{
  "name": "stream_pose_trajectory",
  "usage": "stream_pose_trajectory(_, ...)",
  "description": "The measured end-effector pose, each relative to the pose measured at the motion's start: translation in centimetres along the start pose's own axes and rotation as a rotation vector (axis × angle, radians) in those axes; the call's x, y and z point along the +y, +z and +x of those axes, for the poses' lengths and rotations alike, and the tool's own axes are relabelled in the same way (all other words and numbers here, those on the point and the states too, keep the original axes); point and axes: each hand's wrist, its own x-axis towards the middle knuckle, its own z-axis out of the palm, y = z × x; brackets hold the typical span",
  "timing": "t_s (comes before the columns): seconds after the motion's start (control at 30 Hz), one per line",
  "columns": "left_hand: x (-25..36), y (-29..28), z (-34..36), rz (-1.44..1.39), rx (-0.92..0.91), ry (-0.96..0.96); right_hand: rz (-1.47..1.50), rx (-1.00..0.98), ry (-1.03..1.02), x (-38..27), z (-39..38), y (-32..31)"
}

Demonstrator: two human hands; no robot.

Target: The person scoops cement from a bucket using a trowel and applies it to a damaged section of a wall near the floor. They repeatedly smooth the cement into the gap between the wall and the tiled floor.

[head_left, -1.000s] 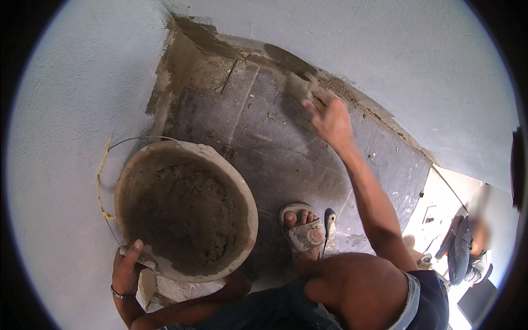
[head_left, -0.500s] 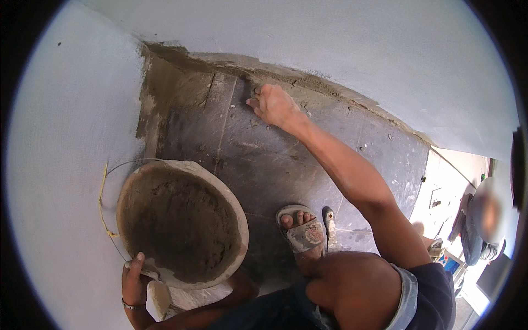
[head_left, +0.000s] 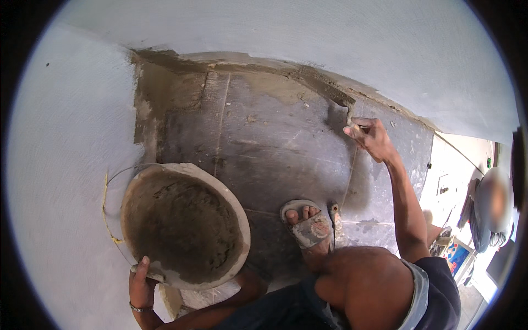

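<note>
My right hand (head_left: 374,138) is closed around the handle of a trowel (head_left: 343,99), its dark blade lying along the wet mortar (head_left: 275,85) at the foot of the far wall. At the lower left, my left hand (head_left: 144,283) grips the near rim of a round, mortar-crusted bucket (head_left: 246,231), the thumb on top of the rim. The bucket is tilted toward me and grey-brown mortar (head_left: 181,225) coats its inside. Its wire handle (head_left: 103,206), bound with yellow string, leans against the left wall.
Dark tiles (head_left: 264,159) with mortar crumbs cover the floor. My sandalled foot (head_left: 307,223) stands beside a tool with a holed handle (head_left: 336,217). Pale walls (head_left: 77,143) meet at the upper left corner. Another person (head_left: 489,209) is at the far right, near a bright opening.
My right hand has swept right along the wall base with the trowel, leaving smoothed mortar at the left. The left hand stays on the bucket rim.
</note>
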Motion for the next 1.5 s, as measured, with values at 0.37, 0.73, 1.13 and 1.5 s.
stream_pose_trajectory(0.37, -0.8, 0.0, 0.3, -0.045, 0.059, 0.013, -0.297, 0.179, -0.655, 0.2, 4.2, 0.2)
stream_pose_trajectory(0.73, -0.3, 0.0, -0.2, 0.025, 0.066, 0.013, -0.243, 0.21, -0.384, -10.0, 0.9, 1.6)
stream_pose_trajectory(1.13, -1.7, -0.4, -0.5, -0.024, 0.072, 0.034, 0.16, 0.02, -0.049, 0.7, -5.2, 3.9)
stream_pose_trajectory(1.5, -0.8, -0.9, 0.2, -0.002, 0.012, 0.005, 0.094, -0.028, -0.038, -2.6, -6.5, 7.1)
